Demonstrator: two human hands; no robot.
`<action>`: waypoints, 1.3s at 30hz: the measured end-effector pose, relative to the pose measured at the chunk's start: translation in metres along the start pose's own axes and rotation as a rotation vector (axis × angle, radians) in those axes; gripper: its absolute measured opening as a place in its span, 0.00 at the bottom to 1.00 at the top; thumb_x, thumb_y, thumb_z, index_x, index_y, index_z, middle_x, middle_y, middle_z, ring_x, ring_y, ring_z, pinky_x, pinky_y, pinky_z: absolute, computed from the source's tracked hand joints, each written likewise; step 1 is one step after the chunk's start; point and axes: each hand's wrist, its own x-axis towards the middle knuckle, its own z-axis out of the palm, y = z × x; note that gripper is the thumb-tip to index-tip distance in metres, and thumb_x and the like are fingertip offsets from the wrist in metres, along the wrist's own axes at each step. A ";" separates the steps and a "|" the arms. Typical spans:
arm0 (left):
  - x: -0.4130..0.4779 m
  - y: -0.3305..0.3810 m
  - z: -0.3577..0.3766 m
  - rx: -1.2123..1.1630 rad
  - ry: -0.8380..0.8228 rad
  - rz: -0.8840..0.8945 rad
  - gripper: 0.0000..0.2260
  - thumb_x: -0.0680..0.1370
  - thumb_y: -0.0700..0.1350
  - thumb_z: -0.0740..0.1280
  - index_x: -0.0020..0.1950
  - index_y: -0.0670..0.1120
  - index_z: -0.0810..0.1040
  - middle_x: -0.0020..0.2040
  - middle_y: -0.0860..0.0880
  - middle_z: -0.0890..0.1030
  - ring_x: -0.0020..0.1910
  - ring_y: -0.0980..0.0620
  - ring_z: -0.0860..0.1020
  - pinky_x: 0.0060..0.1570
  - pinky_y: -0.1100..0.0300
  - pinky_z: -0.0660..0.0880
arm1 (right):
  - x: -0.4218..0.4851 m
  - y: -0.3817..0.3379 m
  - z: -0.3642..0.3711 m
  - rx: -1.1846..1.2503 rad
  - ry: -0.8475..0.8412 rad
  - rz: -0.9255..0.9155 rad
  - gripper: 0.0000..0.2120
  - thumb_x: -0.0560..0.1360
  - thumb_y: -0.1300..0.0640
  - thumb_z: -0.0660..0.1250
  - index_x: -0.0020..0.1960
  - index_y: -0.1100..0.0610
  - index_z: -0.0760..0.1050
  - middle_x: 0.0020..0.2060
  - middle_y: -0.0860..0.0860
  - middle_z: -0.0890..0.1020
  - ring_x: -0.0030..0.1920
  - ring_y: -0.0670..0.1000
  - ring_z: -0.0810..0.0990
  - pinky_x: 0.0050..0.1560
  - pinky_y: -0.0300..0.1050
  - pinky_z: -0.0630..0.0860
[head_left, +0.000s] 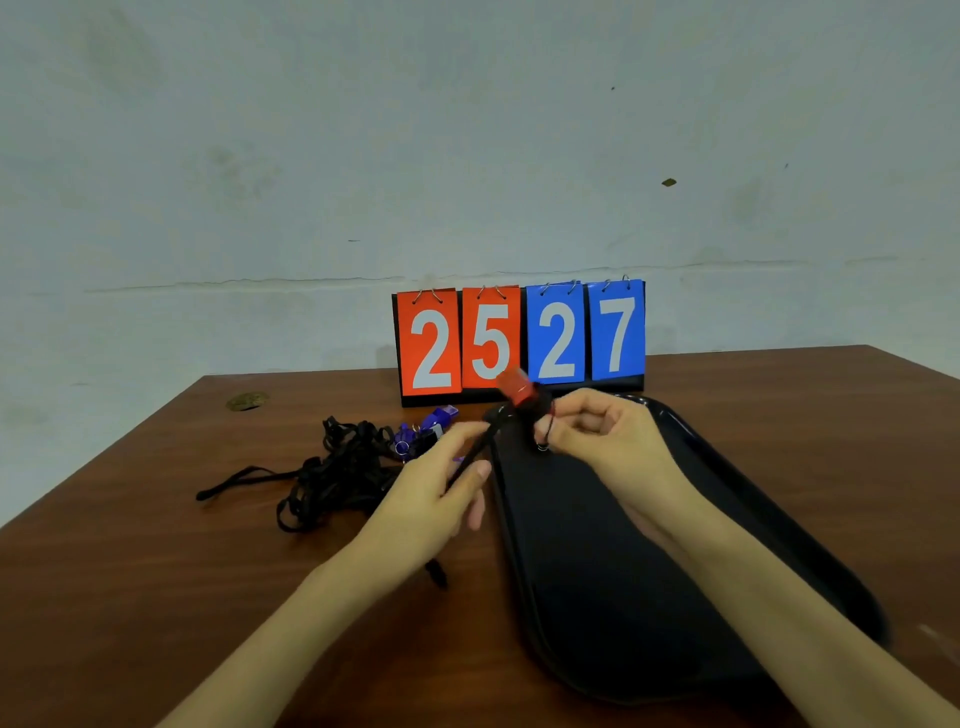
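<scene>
Nearest my view lay the black tray (623, 571), its long side running away from me on the brown tabletop (156, 571). Above its far left corner both hands met. The left grip (431, 499) pinched the black cord (467, 462) between thumb and fingers, and the right grip (608, 441) was curled round the base of the red whistle (517, 389), near its small metal ring (543, 447). The whistle hung clear of the tray, in front of the scoreboard (519, 338).

I judged the whistle light, hard plastic, a little slick and best held across its body. The cord looked soft and limp, apt to slip or snag, so I would pinch it close to the ring. To the left a tangle of black lanyards (337, 467) lay beside a blue whistle (439, 418).
</scene>
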 end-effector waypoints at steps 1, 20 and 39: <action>0.000 -0.002 0.002 0.060 0.007 0.008 0.10 0.81 0.46 0.57 0.58 0.61 0.65 0.30 0.49 0.76 0.24 0.61 0.71 0.28 0.68 0.68 | 0.002 0.001 -0.002 0.026 0.066 0.030 0.05 0.70 0.62 0.71 0.45 0.56 0.79 0.39 0.50 0.84 0.41 0.44 0.82 0.45 0.36 0.77; -0.002 0.000 -0.005 0.385 0.197 0.351 0.14 0.77 0.56 0.57 0.52 0.51 0.78 0.46 0.58 0.78 0.48 0.62 0.75 0.49 0.66 0.72 | 0.000 0.019 0.001 -0.948 -0.099 -0.209 0.05 0.73 0.55 0.68 0.46 0.47 0.75 0.40 0.41 0.73 0.43 0.42 0.74 0.48 0.35 0.71; 0.000 0.001 -0.007 0.239 0.262 0.157 0.08 0.77 0.43 0.65 0.46 0.57 0.76 0.40 0.61 0.78 0.48 0.64 0.75 0.46 0.72 0.71 | -0.002 0.004 0.002 -0.182 -0.442 0.017 0.07 0.71 0.64 0.70 0.41 0.53 0.78 0.36 0.47 0.82 0.41 0.44 0.81 0.47 0.37 0.77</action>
